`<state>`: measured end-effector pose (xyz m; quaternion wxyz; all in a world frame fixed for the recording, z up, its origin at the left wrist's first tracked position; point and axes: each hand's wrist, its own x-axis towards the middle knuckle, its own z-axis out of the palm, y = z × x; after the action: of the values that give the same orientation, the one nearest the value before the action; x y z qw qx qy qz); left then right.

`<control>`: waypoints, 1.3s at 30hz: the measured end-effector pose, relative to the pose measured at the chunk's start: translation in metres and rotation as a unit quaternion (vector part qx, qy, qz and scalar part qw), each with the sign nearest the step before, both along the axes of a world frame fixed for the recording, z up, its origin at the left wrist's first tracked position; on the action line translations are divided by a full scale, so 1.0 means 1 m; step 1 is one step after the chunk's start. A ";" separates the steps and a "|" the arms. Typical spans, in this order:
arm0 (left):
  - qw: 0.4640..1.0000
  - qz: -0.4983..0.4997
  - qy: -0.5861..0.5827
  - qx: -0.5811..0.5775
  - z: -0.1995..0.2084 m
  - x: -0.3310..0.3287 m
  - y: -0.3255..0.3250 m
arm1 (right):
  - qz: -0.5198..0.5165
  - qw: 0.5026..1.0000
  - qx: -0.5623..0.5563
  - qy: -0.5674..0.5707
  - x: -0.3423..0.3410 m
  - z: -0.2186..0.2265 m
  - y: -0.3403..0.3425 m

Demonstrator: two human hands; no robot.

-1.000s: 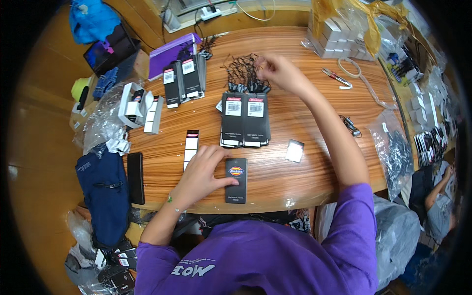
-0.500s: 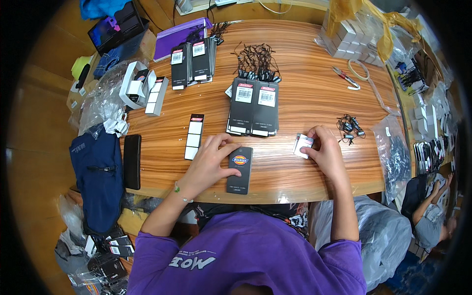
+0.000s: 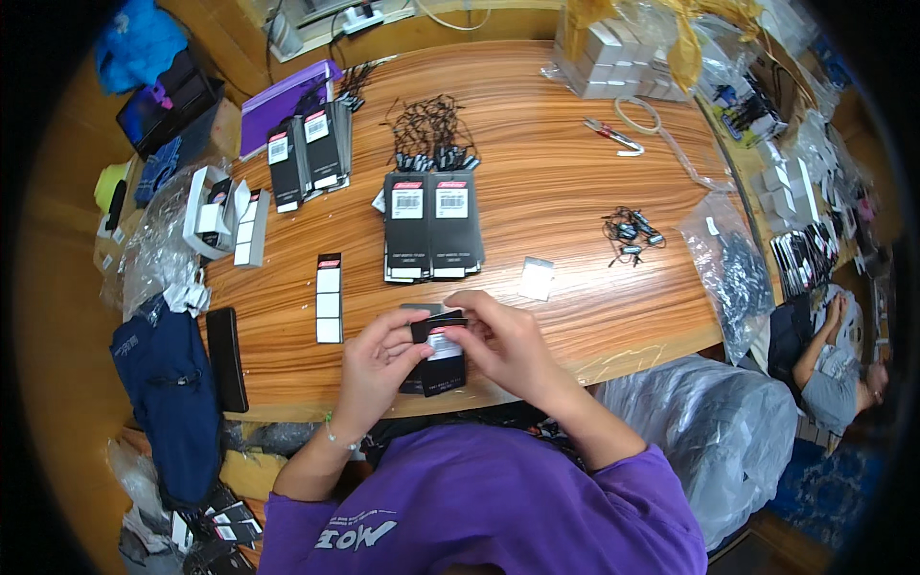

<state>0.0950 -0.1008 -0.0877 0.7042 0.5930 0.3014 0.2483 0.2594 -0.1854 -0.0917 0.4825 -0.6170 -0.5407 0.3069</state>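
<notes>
Pinching a black rectangular card hang tag [image 3: 444,376] with a white label near its top, the left hand [image 3: 374,369] and right hand [image 3: 513,347] meet near the front edge of the brown wood-grain worktop [image 3: 613,316]. The left hand's fingers are closed narrowly on the tag's left side, and the right hand's thumb and fingers grip its upper right. Behind it, partly covered, is another dark tag [image 3: 411,387]. To the left stand out a black flat phone-like slab [image 3: 227,359] and, nearer the hands, a narrow black card strip with white panels [image 3: 329,299]. A small white square label sheet [image 3: 537,279] lies to the right of the hands. Farther off, two stacks of black tags with white labels [image 3: 431,230] sit side by side, with a tangle of black cords [image 3: 431,129] above them. A small heap of loose black cords [image 3: 632,235] is off to the right. Beyond lie a red-and-white hand tool [image 3: 613,136], more black tag stacks [image 3: 309,158] and a purple flat pouch [image 3: 278,113].
</notes>
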 end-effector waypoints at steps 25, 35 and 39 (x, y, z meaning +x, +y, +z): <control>0.999 0.027 0.018 0.021 -0.008 -0.031 0.023 | -0.273 0.957 0.038 0.095 0.188 0.006 -0.024; 0.996 -0.068 0.029 0.042 0.017 -0.025 0.022 | -0.192 0.934 0.185 0.237 0.194 0.048 -0.015; 0.995 -0.067 0.023 0.075 0.024 -0.024 0.027 | -0.246 0.963 0.108 0.020 0.192 0.056 -0.008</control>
<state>0.0707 -0.0738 -0.0640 0.6655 0.6686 0.2576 0.2091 0.4510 -0.1931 -0.0358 0.6178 -0.6686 -0.3925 0.1310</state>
